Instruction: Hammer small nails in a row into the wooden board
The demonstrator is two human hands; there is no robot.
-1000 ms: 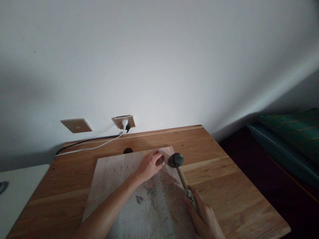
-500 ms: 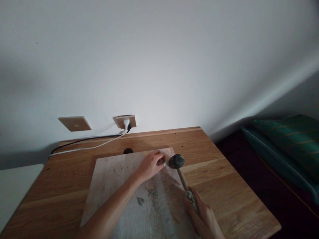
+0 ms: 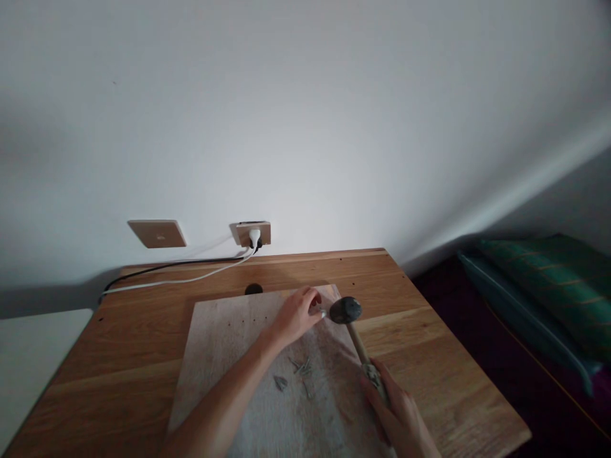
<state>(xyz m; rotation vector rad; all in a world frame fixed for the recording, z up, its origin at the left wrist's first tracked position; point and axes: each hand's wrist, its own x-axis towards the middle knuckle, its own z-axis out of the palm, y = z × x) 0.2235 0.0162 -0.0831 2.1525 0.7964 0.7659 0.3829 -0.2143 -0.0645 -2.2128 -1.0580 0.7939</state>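
My left hand rests at the far right part of a pale wooden board, its fingertips pinched on what looks like a small nail, mostly hidden by the fingers. My right hand grips the handle of a rubber mallet with a black head and a wooden shaft. The mallet's head hangs just right of my left fingertips, apart from them as far as I can see. On the board below my left hand lie several loose nails and a small grey bundle. A row of dark dots marks the board's far left.
The board lies on a wooden tabletop against a white wall. A white and a black cable run from a wall socket along the table's back left. Right of the table are green cushions. A white surface stands at left.
The whole scene has shifted slightly right as the camera turned. Both hands keep their grips, and the mallet's head stays beside my left fingertips.
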